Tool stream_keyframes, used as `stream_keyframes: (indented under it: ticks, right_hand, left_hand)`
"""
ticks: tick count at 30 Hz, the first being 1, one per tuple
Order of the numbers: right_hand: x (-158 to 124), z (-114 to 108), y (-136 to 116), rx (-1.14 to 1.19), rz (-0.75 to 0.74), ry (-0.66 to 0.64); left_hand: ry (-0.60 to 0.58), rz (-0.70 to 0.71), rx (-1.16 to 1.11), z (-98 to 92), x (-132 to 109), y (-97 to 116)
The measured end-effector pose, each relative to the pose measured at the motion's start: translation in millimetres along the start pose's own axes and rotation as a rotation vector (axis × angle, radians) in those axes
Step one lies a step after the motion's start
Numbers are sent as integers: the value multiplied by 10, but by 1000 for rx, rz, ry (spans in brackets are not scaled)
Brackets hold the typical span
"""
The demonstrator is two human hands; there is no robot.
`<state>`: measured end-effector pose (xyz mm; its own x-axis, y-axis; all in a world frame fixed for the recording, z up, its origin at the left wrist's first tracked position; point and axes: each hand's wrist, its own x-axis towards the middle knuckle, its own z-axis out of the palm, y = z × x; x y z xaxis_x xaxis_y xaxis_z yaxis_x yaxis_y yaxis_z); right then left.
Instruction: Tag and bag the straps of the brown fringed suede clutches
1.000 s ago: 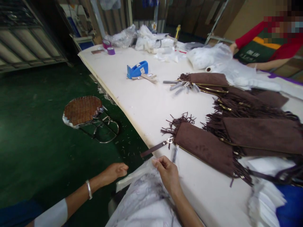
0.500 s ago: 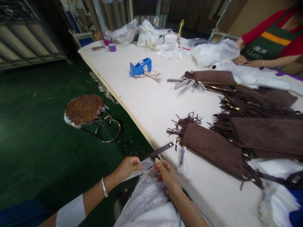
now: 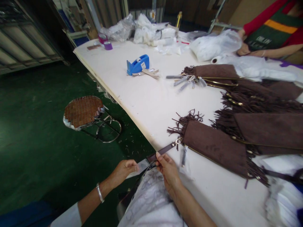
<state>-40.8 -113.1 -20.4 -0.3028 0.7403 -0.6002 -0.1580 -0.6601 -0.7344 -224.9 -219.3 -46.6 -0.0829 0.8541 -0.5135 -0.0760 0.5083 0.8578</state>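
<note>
Near the table's front edge, my left hand (image 3: 127,170) is closed on a translucent plastic sleeve (image 3: 141,167). My right hand (image 3: 167,167) pinches a dark brown strap (image 3: 164,150), thumb on top, just right of the sleeve. The sleeve's right end meets the strap's lower end. A metal ring joins the strap's upper end to a brown fringed bag (image 3: 214,146) lying on the table. Beside the strap hangs a small dark piece in clear plastic (image 3: 183,157).
More brown bags (image 3: 270,129) lie at the right. A blue tape dispenser (image 3: 139,64), purple tape (image 3: 108,46) and plastic bags (image 3: 151,33) are farther back on the table (image 3: 151,94). A stool (image 3: 82,110) stands left. Another person's hands (image 3: 245,49) are at upper right.
My left hand and the sleeve have shifted slightly left. My right hand now holds the strap, its thumb a little higher, and more of the strap's lower end shows.
</note>
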Motion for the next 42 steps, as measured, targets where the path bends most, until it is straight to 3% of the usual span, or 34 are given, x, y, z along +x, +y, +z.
stream_keyframes:
  ticks: [17,23,29,37,42]
  right_hand:
    - [-56,-56,12,-120,-82,-67]
    - [-48,-101,29,-100,-46,-52]
    - [-30,-88,30,-103,-36,-59]
    - [3,-100,6,-97,-38,-38]
    - [-38,-178,-30,-257,-31,-110]
  left_hand:
    - [-36,-40,-91,117,15,113]
    - [5,3,-123,291,7,260]
    - [-3,-56,-181,509,-37,401]
    - [26,-27,6,667,167,464]
    - [-22,15,129,628,296,547]
